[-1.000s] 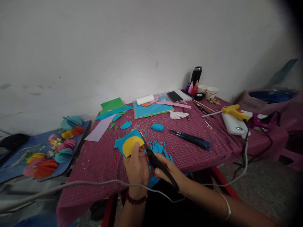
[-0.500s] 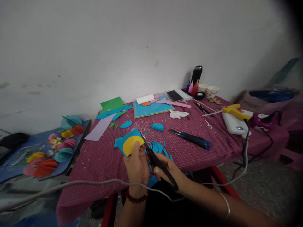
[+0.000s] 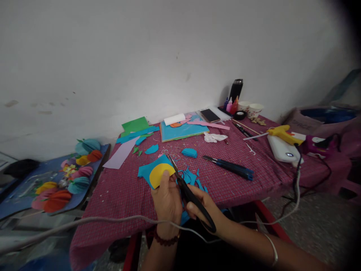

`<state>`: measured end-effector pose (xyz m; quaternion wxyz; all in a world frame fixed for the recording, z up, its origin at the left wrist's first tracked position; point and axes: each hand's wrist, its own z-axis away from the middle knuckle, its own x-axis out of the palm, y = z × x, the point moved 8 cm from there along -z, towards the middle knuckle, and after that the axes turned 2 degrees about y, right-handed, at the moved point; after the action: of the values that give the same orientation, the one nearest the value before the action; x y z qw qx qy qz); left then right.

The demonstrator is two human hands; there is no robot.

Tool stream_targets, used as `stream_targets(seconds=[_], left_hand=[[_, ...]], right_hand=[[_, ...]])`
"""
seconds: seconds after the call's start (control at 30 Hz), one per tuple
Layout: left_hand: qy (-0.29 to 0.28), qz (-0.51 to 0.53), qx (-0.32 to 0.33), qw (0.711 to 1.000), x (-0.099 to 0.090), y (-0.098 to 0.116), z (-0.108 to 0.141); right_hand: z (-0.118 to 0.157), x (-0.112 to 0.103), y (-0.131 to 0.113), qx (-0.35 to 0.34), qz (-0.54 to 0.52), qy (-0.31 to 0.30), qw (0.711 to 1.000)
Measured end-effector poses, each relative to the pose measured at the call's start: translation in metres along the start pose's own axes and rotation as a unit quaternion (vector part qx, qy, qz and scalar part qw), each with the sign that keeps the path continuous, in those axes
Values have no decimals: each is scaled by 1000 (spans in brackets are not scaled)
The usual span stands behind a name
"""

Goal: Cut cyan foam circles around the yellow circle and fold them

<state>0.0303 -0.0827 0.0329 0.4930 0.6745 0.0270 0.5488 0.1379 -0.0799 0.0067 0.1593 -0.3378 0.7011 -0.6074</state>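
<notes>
My left hand (image 3: 168,201) pinches a yellow half-round paper piece (image 3: 158,175) laid over blue paper (image 3: 146,170), thumb on top. My right hand (image 3: 201,205) is closed round black-handled scissors (image 3: 189,194), whose blades lie along the right edge of the two papers. Whether the blades are apart is hard to see. Blue paper scraps (image 3: 189,175) lie on the table just beyond my right hand. Farther back are a stack of blue half-round pieces (image 3: 189,152) and another blue half-round piece (image 3: 152,149).
A utility knife (image 3: 229,166) lies to the right on the checked tablecloth (image 3: 113,199). Beyond it are a yellow glue gun (image 3: 284,133) and a white power bank (image 3: 283,148). Paper ornaments (image 3: 58,199) sit on a blue board at left. A pale cable (image 3: 113,219) crosses before my wrists.
The whole view has shifted slightly, so things sit a little farther right. Both hands keep their hold on the papers and scissors, with the blades still at the papers' right edge.
</notes>
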Motion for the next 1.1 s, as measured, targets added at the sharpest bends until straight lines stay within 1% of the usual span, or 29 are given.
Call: stream_targets(seconds=[0.17, 0.37, 0.47, 0.53, 0.67, 0.77, 0.87, 0.97, 1.1], left_hand=[[2, -19, 14, 1000, 1, 4, 0], [4, -45, 11, 999, -2, 6, -4], [-9, -36, 15, 999, -3, 8, -7], [-22, -35, 28, 999, -2, 11, -9], [-42, -61, 54, 996, -2, 17, -12], [-40, -94, 61, 993, -6, 19, -13], [-33, -146, 50, 987, -11, 15, -13], [-17, -166, 38, 985, -17, 11, -10], [-18, -142, 25, 989, -17, 8, -8]], right_hand=[[0, -2, -4, 10, -40, 20, 999], [-1, -3, -9, 17, -43, 13, 999], [-1, -3, -8, 23, -34, 8, 999], [0, -3, -5, 24, -31, 4, 999], [1, -4, 2, 36, -34, 0, 999], [1, -3, -1, 43, -35, -36, 998], [1, -2, -9, 41, -26, -84, 995], [1, -5, -13, 39, -20, -90, 995], [2, -6, -8, 46, -20, -92, 994]])
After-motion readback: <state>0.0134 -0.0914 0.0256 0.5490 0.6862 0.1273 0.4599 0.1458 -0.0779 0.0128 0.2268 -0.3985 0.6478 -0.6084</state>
